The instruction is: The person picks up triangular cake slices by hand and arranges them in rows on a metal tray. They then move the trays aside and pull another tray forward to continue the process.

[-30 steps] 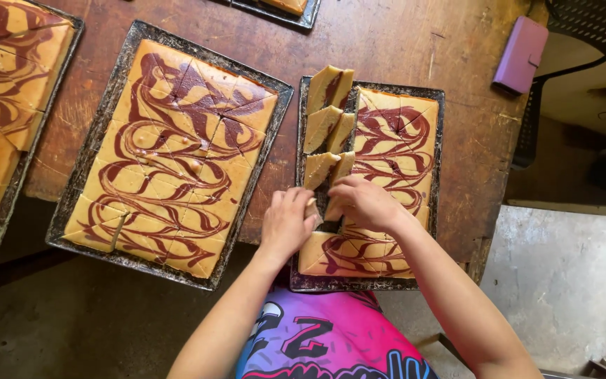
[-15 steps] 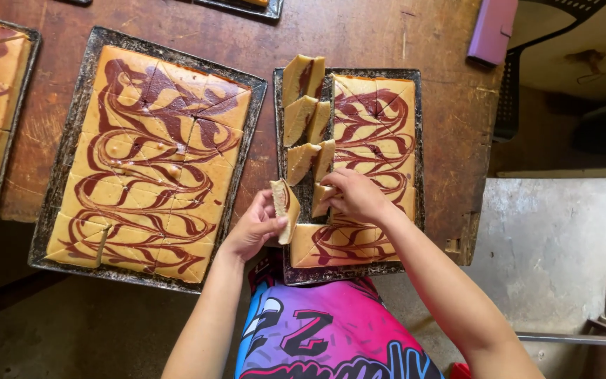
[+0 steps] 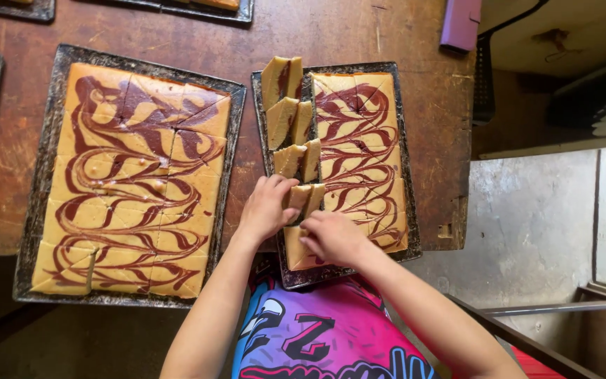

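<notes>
Hands meet over the near end of the dark rectangular metal tray (image 3: 405,210) on the brown wooden table (image 3: 247,42). The left hand (image 3: 266,208) grips an upended tan marbled cake slice (image 3: 301,199); the right hand (image 3: 332,238), fingers curled, presses the uncut swirled slab (image 3: 359,147) just beside it.

A purple box (image 3: 461,24) lies beyond a full marbled cake tray (image 3: 132,179).

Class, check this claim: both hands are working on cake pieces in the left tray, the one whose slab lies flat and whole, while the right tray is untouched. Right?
Not quite. The head view shows the left hand and right hand on a cake piece in the right tray, where pieces stand on edge. The left tray, its slab flat, is the untouched one.
</notes>
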